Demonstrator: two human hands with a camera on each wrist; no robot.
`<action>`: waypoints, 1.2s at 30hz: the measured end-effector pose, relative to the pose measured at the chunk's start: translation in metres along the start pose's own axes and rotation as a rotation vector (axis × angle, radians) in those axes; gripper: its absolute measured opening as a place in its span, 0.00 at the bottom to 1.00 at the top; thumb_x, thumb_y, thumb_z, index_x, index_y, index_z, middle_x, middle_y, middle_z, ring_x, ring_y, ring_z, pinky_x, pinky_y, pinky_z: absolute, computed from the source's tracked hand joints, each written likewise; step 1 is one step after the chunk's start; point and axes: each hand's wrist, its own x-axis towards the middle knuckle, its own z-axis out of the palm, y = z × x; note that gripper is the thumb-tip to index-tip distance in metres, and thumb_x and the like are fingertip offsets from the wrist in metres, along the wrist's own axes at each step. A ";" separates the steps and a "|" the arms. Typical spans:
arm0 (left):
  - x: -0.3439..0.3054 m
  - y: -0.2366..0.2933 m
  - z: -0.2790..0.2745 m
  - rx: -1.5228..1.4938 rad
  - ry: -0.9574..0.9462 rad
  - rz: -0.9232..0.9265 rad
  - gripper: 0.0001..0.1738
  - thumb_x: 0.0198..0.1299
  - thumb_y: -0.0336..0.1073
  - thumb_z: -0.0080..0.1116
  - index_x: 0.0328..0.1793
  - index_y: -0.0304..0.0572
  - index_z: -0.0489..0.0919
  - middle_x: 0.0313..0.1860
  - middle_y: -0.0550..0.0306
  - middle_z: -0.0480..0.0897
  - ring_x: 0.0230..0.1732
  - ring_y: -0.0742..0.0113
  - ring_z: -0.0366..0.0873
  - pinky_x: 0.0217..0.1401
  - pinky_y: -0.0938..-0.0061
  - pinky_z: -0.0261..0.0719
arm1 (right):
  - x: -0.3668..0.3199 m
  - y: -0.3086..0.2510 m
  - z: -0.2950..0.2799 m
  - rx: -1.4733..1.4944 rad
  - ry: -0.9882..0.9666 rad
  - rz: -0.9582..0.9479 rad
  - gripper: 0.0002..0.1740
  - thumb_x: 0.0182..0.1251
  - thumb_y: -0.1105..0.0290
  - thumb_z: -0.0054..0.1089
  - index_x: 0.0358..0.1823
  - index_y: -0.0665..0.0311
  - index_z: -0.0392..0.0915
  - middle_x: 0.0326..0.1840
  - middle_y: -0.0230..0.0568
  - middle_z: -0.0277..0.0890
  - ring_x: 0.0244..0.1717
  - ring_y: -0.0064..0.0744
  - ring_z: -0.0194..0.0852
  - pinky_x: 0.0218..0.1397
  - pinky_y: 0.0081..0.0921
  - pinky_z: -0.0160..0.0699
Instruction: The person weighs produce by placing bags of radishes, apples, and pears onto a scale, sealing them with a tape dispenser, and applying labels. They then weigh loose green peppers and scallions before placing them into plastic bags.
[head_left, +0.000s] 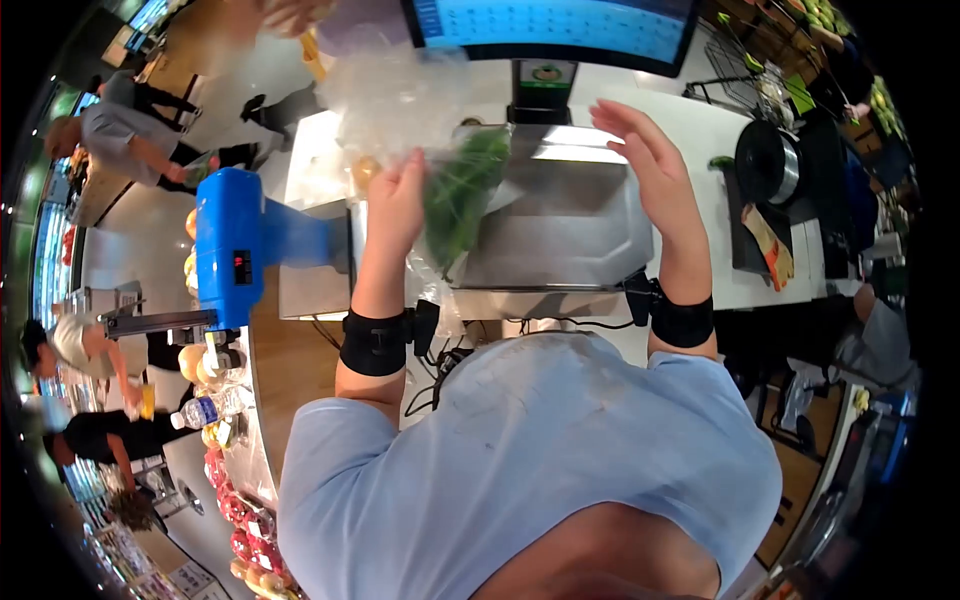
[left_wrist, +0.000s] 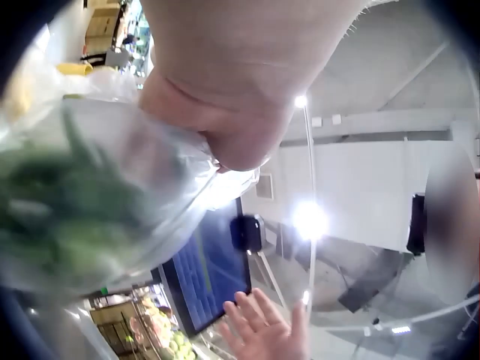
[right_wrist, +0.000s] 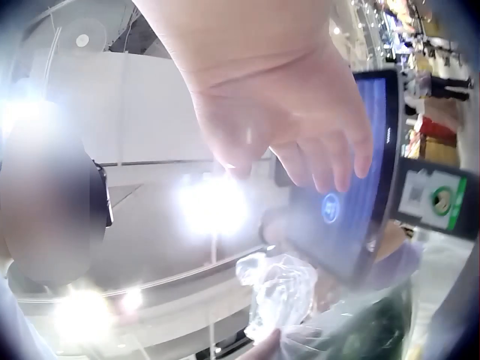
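The left hand (head_left: 396, 208) is grasping a clear bag of greens (head_left: 464, 198) in its fingers. The right hand (head_left: 655, 170) is hovering, fingers released, near the metal plate (head_left: 560, 225).

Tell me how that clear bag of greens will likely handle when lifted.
The clear bag looks thin and wrinkled, so it will probably flop rather than hold a shape. The greens inside look leafy, so they are likely light for their bulk and may bruise if squeezed.

Left hand (head_left: 396, 205) curled in grip — right hand (head_left: 650, 165) open, fingers extended — both reaching forward.
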 end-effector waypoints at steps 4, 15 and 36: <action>-0.011 -0.002 0.066 0.226 -0.104 0.070 0.21 0.66 0.44 0.51 0.33 0.29 0.78 0.21 0.49 0.78 0.27 0.70 0.73 0.33 0.71 0.70 | -0.054 0.027 -0.055 0.023 0.268 0.300 0.21 0.74 0.60 0.45 0.61 0.66 0.70 0.57 0.41 0.75 0.60 0.31 0.71 0.61 0.26 0.66; -0.020 -0.016 0.076 0.714 -0.312 0.393 0.25 0.59 0.46 0.62 0.55 0.33 0.76 0.47 0.44 0.82 0.49 0.59 0.79 0.54 0.71 0.73 | -0.185 0.174 -0.144 -0.196 0.833 0.579 0.15 0.70 0.60 0.51 0.39 0.67 0.76 0.30 0.33 0.79 0.32 0.24 0.76 0.38 0.22 0.72; -0.181 0.244 0.060 -0.063 -0.285 1.388 0.04 0.45 0.27 0.61 0.29 0.44 0.83 0.28 0.56 0.83 0.24 0.66 0.77 0.25 0.79 0.72 | 0.072 0.007 0.023 -0.805 0.188 -0.555 0.09 0.59 0.67 0.61 0.38 0.62 0.79 0.53 0.38 0.76 0.31 0.33 0.77 0.34 0.25 0.75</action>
